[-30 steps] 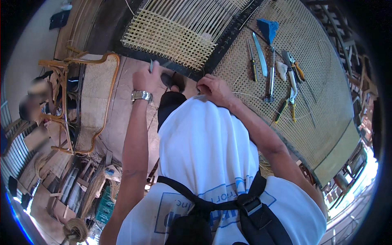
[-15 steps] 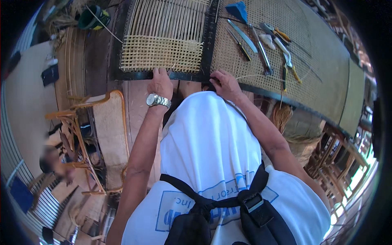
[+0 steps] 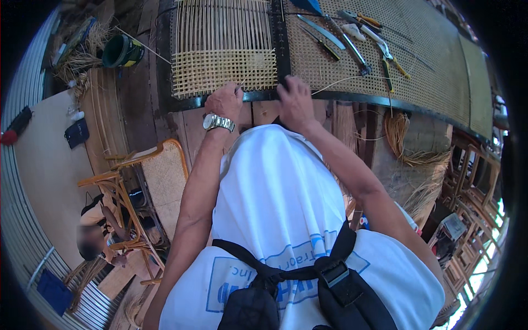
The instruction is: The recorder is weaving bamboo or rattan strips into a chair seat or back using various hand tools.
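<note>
A dark-framed panel (image 3: 192,103) lies before me, with pale cane strips (image 3: 223,27) running lengthwise and a tight band of cane weave (image 3: 225,69) across its near part. At the near edge of that weave is my left hand (image 3: 224,102), wearing a metal wristwatch (image 3: 218,122). Its fingers are curled closed, and what they grip is too small to make out. My right hand (image 3: 296,104) is by the frame's near edge, to the right of the weave. Its fingers are slightly blurred but look apart, with nothing visible in them.
Pliers (image 3: 388,60), a hammer-like metal tool (image 3: 352,49) and a slim knife-like tool (image 3: 324,44) lie on finished cane webbing (image 3: 434,71) at right. A green bucket (image 3: 116,52) stands far left. Below it are a wooden chair (image 3: 165,165) and another person (image 3: 104,220). Cane bundles (image 3: 396,132) hang at right.
My left hand has moved right along the weave's near edge. My right hand has left its pinch on the frame edge, and its fingers have loosened. The view has shifted slightly.
</note>
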The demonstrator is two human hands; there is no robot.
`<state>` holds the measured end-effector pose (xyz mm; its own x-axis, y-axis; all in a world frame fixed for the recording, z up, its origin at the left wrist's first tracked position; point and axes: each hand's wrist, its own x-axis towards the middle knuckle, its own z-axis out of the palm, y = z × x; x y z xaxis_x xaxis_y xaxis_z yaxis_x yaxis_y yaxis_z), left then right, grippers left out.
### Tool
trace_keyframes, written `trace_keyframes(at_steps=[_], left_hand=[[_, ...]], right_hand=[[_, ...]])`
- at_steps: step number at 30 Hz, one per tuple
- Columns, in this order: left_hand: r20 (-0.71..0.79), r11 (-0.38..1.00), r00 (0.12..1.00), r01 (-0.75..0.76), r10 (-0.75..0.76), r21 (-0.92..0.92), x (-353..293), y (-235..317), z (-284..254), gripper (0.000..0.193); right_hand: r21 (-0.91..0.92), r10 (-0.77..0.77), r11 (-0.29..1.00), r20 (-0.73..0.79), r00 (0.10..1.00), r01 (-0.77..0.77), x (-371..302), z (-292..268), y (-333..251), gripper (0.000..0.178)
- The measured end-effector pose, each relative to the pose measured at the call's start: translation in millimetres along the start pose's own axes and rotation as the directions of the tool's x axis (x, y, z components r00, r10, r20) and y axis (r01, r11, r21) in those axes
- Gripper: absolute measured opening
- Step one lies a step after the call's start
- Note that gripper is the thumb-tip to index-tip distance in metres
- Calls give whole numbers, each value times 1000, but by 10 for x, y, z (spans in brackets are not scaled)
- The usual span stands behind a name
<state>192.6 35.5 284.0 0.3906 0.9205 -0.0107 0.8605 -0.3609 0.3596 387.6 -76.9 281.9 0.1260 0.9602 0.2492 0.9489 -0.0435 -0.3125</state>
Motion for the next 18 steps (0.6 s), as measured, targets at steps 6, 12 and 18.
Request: trace_keyframes(at_steps=[6, 12, 18], left_hand=[[46, 999, 998, 35, -34, -28, 28, -55, -103, 28], [128, 966, 959, 258, -254, -15, -437, 7, -567, 24], [55, 930, 930, 365, -362, -41, -615, 350, -881, 25]], right_hand=[[290, -145, 954, 205, 968, 82, -135, -104, -150, 19], [424, -163, 906, 330, 930, 8, 575, -252, -167, 37], [889, -753, 442, 296, 588, 118, 1182, 237, -317, 29]])
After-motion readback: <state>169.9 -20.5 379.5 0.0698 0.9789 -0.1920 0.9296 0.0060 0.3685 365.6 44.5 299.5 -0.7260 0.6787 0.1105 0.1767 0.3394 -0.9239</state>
